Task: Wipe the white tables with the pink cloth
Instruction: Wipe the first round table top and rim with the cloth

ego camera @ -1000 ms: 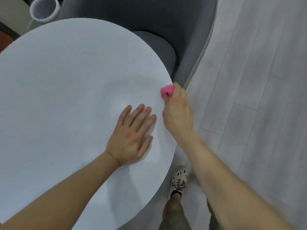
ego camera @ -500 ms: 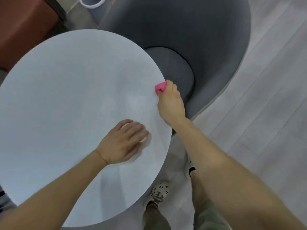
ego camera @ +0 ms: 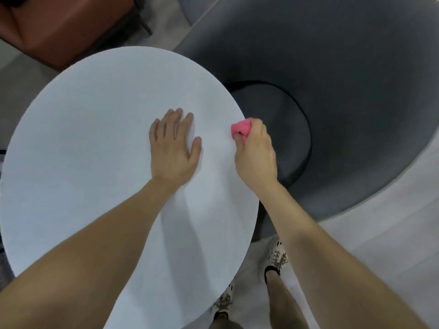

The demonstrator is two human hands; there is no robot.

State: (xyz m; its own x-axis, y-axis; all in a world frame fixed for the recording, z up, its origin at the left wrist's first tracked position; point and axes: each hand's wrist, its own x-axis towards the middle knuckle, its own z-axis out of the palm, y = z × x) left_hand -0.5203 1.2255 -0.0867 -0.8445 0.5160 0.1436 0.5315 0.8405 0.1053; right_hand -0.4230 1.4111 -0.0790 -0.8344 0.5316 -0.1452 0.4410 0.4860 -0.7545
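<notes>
white table [ego camera: 95, 150] matt, finely textured | pink cloth [ego camera: 241, 129] soft | armchair [ego camera: 344, 91] grey fabric

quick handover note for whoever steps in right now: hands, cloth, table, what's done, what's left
Left hand: fingers flat on the white table, as if bracing.
Right hand: grips the bunched pink cloth at the table's right edge, next to the grey chair.
Done: cannot tell how much is wiped; the top shows no marks or wet streaks.
Left: probably work the cloth along the rim and across the top, then go on to any other white table; only this one is in view.
</notes>
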